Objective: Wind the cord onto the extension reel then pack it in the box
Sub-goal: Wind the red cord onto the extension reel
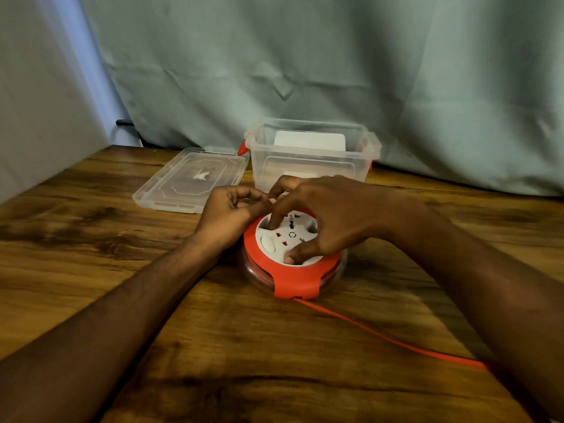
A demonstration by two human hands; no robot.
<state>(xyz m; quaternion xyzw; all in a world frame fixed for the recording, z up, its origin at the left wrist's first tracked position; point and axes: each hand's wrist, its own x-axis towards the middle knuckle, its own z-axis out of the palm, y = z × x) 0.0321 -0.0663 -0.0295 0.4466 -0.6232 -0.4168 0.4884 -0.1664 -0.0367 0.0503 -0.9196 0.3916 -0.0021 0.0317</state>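
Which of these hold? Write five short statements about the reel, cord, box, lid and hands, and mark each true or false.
1. The lid lies flat on the table, left of the box. True.
2. The reel already sits inside the box. False: it stands on the table in front of the box.
3. The cord is fully wound. False: a length trails from the reel across the table towards the right.
4. The right hand has fingers on the reel's white socket face. True.
5. The left hand holds the lid. False: it is at the reel's far-left edge.
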